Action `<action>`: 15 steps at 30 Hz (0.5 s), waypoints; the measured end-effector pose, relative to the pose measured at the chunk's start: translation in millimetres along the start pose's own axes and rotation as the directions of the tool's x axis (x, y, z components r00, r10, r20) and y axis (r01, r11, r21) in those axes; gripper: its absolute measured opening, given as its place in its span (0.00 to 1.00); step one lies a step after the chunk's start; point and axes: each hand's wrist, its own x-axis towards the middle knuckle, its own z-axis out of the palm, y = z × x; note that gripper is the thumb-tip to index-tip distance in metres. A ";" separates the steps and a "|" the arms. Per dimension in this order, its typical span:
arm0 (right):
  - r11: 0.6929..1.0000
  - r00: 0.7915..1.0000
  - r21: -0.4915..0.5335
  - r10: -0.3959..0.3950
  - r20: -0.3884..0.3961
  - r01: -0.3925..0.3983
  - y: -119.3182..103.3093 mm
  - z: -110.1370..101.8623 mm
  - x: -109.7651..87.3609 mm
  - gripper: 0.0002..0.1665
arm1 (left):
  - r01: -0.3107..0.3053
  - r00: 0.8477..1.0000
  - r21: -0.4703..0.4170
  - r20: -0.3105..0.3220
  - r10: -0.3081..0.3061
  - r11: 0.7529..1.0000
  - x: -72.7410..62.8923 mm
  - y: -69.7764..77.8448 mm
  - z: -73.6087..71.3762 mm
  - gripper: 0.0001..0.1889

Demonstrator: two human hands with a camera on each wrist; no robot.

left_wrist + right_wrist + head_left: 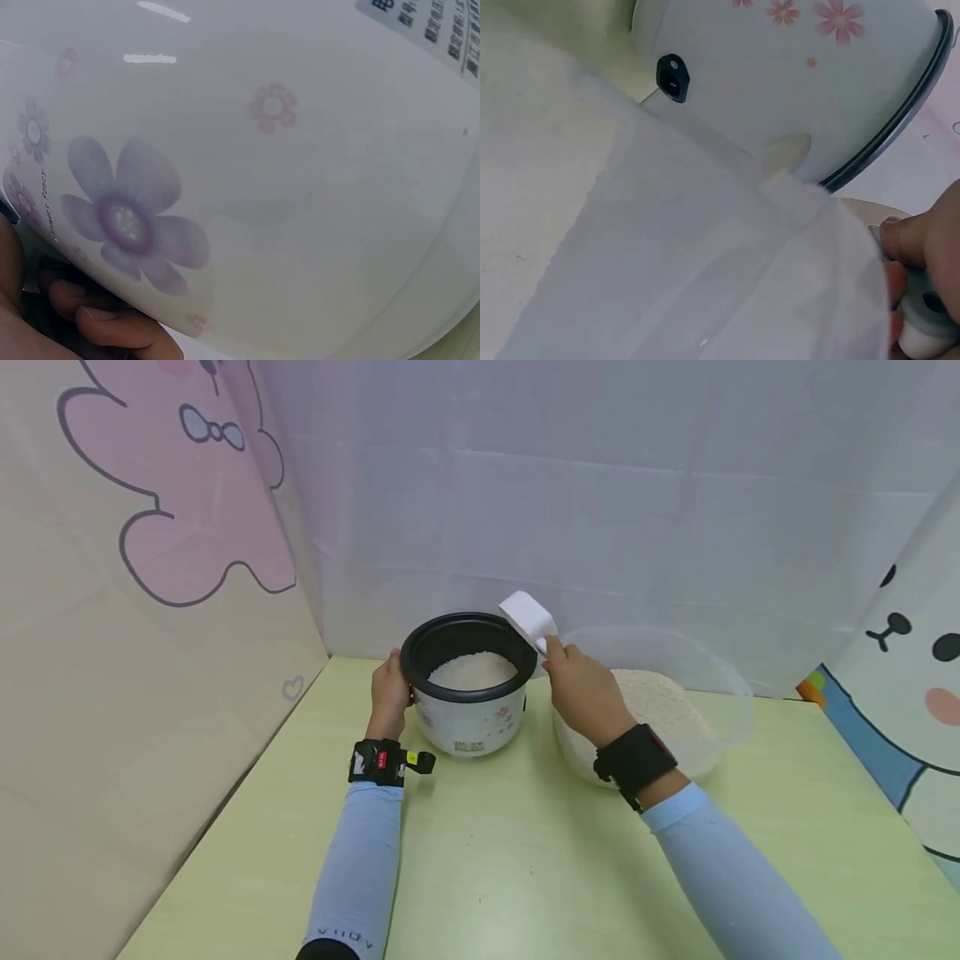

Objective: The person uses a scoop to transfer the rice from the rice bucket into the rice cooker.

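A white rice cooker (471, 723) with a flower print stands on the table, its black rim (468, 695) uncovered and white rice (472, 671) inside. My left hand (389, 695) holds it at its left side; in the left wrist view, curled fingers (120, 330) show at a dark part beside the flowered wall. A white scoop (528, 617) is tipped over the cooker's right rim, and my right hand (588, 693) grips its handle (926, 322). The scoop's inside faces away from the head view.
Right of the cooker, under my right forearm, stands a large translucent tub (731, 714) of rice (660, 697). A power socket (673, 77) sits low on the cooker's side. White curtain (570, 518) closes off the table's back, and a cartoon-printed sheet (150, 693) borders its left side.
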 end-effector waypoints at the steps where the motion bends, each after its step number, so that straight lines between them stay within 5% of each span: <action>1: 1.000 1.000 0.003 0.008 0.000 -0.008 4.3 0.0 -2.0 0.23 | -0.001 1.000 -0.002 -0.001 0.001 1.000 0.0 0.1 0.0 0.24; 8: 0.989 0.989 0.022 0.144 0.008 -0.144 36.6 -0.9 -22.3 0.23 | -0.003 1.000 -0.009 0.006 0.003 1.000 -0.5 -1.0 1.4 0.25; 15: 0.983 0.983 0.010 0.181 -0.002 -0.181 61.7 -3.6 -39.7 0.21 | 0.002 1.000 0.008 0.002 -0.002 1.000 -0.7 0.9 -1.2 0.24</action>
